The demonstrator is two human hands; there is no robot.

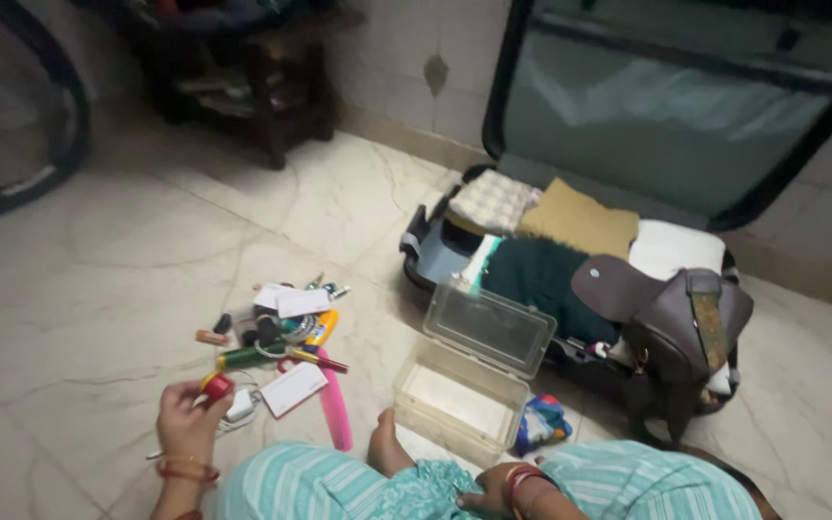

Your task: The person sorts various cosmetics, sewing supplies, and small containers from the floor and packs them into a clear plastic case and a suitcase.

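Note:
My left hand (pixel 185 416) is raised over the floor at lower left, fingers closed on a small red round object (pixel 216 386). My right hand (pixel 493 493) rests on my knee over teal striped clothing, fingers bent, holding nothing I can see. Just beyond my left hand lies a scatter of small items (pixel 276 327): white cards, a green tube, a pink comb (pixel 335 409), pens and small bottles. A clear plastic box (pixel 462 395) with its lid open stands between my hands, beside my bare foot (pixel 387 445).
An open suitcase (pixel 422 252) holds folded clothes and a brown handbag (pixel 671 327), its lid leaning on the wall. A blue cloth bundle (pixel 539 422) lies by the box. A dark wooden table (pixel 243 77) and a fan (pixel 12 106) stand at the back left.

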